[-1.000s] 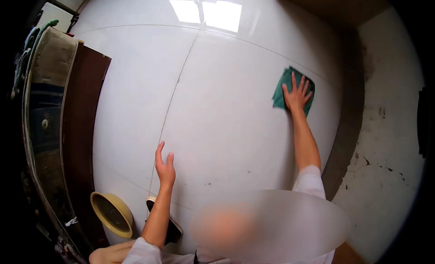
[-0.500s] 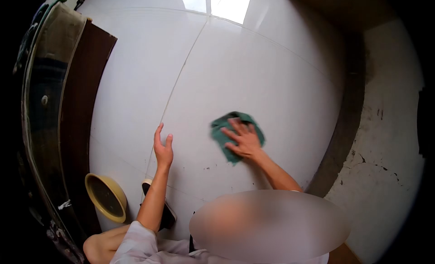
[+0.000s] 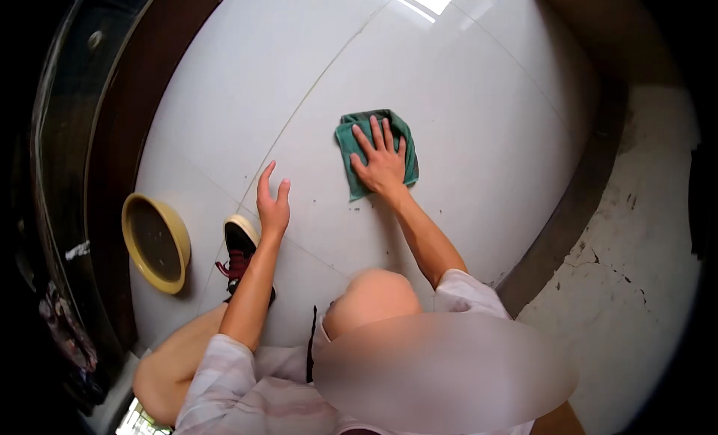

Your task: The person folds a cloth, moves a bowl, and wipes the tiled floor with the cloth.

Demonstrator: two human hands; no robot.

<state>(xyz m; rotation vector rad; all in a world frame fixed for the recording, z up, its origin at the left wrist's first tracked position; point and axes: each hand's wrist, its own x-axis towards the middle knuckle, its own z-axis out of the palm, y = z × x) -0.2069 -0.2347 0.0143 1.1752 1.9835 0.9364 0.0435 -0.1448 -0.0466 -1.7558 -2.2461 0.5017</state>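
A green cloth (image 3: 348,140) lies spread on the white tiled floor, with a darker folded part along its far edge. On top of it my right hand (image 3: 383,164) rests flat, palm down, fingers stretched and apart. My left hand (image 3: 274,203) is raised over the floor to the left of the cloth. It is empty, with thumb and fingers apart, and touches nothing.
A yellow basin (image 3: 179,237) with dark contents, possibly water, stands at the left. Nearby is my shoe (image 3: 239,248) with red laces. Dark furniture (image 3: 123,99) lines the left side; a cracked wall (image 3: 598,233) with a dark base strip (image 3: 557,252) bounds the right. Small dark specks dot the floor.
My view has tilted lower, so the basin and floor appear higher. My right hand and the cloth have slid leftward relative to the floor specks. My left hand stays raised and open.
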